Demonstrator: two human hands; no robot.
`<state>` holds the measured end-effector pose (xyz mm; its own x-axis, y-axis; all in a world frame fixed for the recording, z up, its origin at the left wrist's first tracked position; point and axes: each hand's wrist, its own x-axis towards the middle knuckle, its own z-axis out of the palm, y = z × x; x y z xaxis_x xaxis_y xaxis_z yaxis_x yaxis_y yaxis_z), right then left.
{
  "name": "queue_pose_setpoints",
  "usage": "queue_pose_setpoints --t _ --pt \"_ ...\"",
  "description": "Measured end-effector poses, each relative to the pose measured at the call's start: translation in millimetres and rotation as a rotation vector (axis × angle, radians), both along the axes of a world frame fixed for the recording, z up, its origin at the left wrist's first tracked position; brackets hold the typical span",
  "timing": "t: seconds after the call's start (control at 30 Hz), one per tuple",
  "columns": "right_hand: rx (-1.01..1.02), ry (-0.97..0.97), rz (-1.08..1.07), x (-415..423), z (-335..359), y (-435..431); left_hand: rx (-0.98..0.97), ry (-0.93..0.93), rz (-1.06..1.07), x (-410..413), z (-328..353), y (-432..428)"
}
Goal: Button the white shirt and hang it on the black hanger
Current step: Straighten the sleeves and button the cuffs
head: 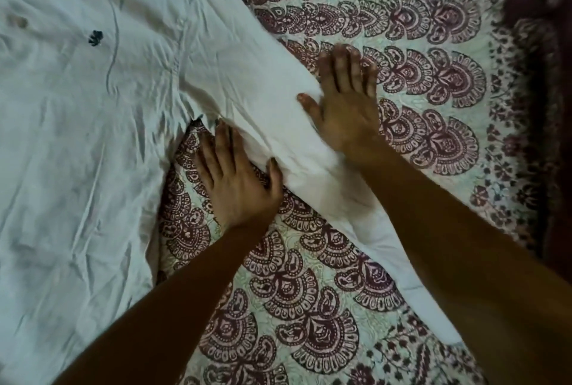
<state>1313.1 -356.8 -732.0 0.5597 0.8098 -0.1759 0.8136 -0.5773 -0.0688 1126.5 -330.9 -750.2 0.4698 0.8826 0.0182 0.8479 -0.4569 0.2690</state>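
The white shirt (77, 137) lies spread flat over the left half of the view, with a small dark emblem on its chest. One sleeve runs from the body down to the lower right. My left hand (235, 177) lies flat beside the sleeve's near edge, thumb against the cloth. Across the sleeve, my right hand (343, 106) rests with straight fingers, its thumb and palm edge on the fabric. My right forearm covers the sleeve's lower part. No hanger is in view.
A bedspread (433, 81) with maroon paisley print on pale ground lies under the shirt and fills the right side. A dark maroon border (551, 137) runs along the far right edge.
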Motion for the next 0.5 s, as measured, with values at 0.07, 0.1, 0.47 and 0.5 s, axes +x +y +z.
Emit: queue_pose_setpoints --t 0.07,0.1,0.47,0.5 --pt "0.04 -0.003 0.093 -25 3 -31 0.002 -0.007 -0.008 0 1 1" --pt "0.025 0.004 0.154 -38 3 -51 0.003 -0.01 -0.014 0 1 0" --pt "-0.141 0.056 -0.171 -52 14 -174 -0.004 -0.04 -0.089 -8 4 -2" --pt "-0.135 0.051 -0.175 -60 19 -185 0.006 -0.031 -0.163 -10 8 -7"
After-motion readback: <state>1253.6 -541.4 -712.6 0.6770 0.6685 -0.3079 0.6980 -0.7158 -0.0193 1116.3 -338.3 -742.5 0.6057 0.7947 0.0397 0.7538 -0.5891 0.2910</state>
